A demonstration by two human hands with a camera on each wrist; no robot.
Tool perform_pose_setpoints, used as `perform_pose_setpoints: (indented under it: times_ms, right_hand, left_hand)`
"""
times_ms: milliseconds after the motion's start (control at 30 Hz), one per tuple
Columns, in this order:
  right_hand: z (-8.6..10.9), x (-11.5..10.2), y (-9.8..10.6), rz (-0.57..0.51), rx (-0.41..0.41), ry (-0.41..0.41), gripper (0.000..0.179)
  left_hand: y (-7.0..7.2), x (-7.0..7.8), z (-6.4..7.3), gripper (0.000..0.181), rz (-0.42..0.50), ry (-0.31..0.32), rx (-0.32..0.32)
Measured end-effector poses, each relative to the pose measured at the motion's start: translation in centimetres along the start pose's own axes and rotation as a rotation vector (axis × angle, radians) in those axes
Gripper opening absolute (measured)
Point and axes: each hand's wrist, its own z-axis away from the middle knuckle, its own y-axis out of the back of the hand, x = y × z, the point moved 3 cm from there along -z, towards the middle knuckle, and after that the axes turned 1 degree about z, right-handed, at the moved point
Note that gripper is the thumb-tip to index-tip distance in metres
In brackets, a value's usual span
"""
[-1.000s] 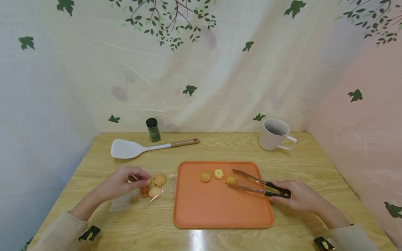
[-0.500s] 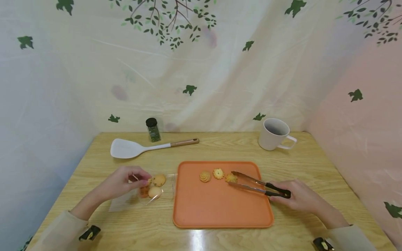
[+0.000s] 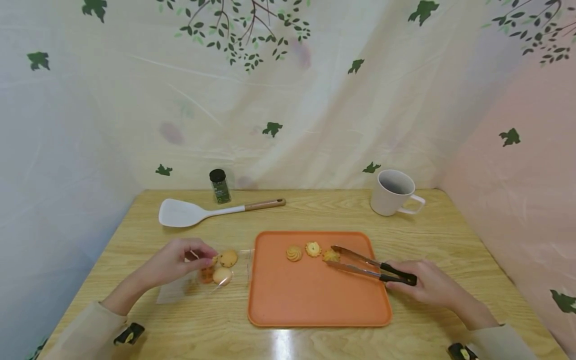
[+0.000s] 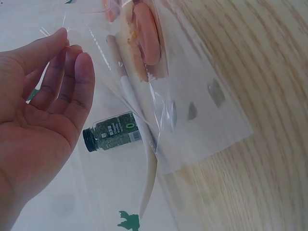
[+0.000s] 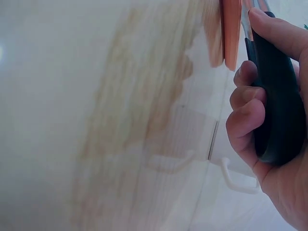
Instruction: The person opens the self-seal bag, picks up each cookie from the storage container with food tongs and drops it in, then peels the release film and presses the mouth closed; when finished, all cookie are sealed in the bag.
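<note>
My left hand (image 3: pixel 180 262) pinches the upper edge of a clear plastic bag (image 4: pixel 207 120) between thumb and fingertips. Inside the bag are several cookies, among them a round dotted one (image 3: pixel 228 258) and a plain pale one (image 3: pixel 222 276). My right hand (image 3: pixel 425 282) grips a pair of tongs (image 3: pixel 360 271) by its black handles, fingers curled round them in the right wrist view. The tong tips lie on either side of a ridged cookie (image 3: pixel 331 256) on the orange tray (image 3: pixel 315 300). Left of it sit a flower-shaped cookie (image 3: pixel 313 249) and a swirled cookie (image 3: pixel 294 253).
Behind the bag lies a white spatula (image 3: pixel 184 213) with a wooden handle. A dark-capped spice jar (image 3: pixel 220 187) stands beyond it. At the back right stands a white mug (image 3: pixel 392 193). A leaf-printed curtain (image 3: pixel 288 100) surrounds the wooden table (image 3: pixel 216 330).
The tong tips have drawn slightly closer together around the ridged cookie. My left hand, the bag and the tray have stayed in place.
</note>
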Motion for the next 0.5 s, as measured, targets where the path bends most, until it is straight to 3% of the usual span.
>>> perform_pose_setpoints:
  times_ms: [267, 500]
  right_hand:
    - [0.07, -0.11, -0.01, 0.012, 0.025, 0.03, 0.04]
    - [0.19, -0.36, 0.06, -0.037, 0.017, -0.001, 0.042]
  left_hand:
    - [0.0, -0.06, 0.09, 0.015, 0.012, -0.012, 0.001]
    - [-0.02, -0.18, 0.23, 0.014, 0.023, -0.015, 0.008]
